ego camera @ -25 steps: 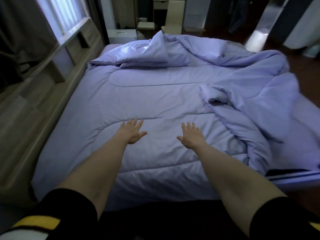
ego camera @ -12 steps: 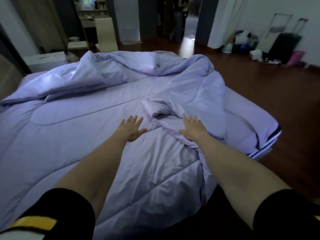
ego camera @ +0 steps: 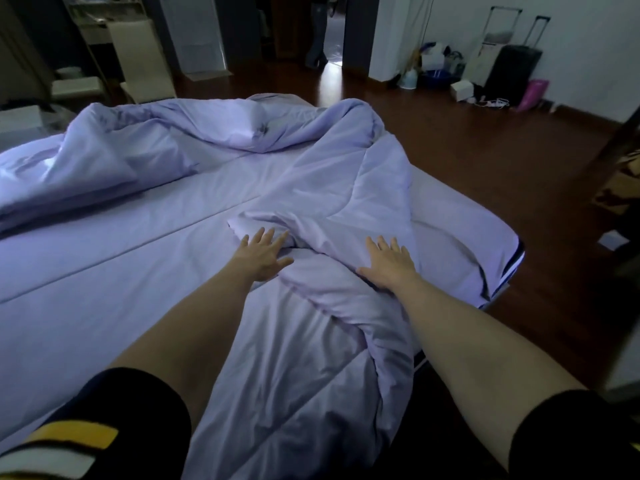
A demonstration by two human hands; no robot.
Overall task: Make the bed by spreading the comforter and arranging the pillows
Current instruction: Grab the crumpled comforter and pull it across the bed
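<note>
A lavender comforter (ego camera: 145, 244) covers the bed, flat on the left and folded back in a rumpled ridge (ego camera: 339, 188) along the right side. My left hand (ego camera: 263, 254) lies flat with spread fingers on the folded corner's edge. My right hand (ego camera: 389, 263) rests flat, fingers apart, on the bunched fold beside it. More comforter is heaped at the far end (ego camera: 104, 161). The bare mattress (ego camera: 460, 237) shows at the right edge. No pillow is clearly visible.
Dark wooden floor (ego camera: 485, 140) runs along the bed's right side. A suitcase (ego camera: 512, 74) and bags stand by the far right wall. A pale chair (ego camera: 142, 64) and a white box (ego camera: 20, 119) stand beyond the bed. A doorway (ego camera: 329, 32) opens at the back.
The view has swung right from the headboard side to the bed's right edge. Both hands moved right from the flat comforter onto the folded-back ridge.
</note>
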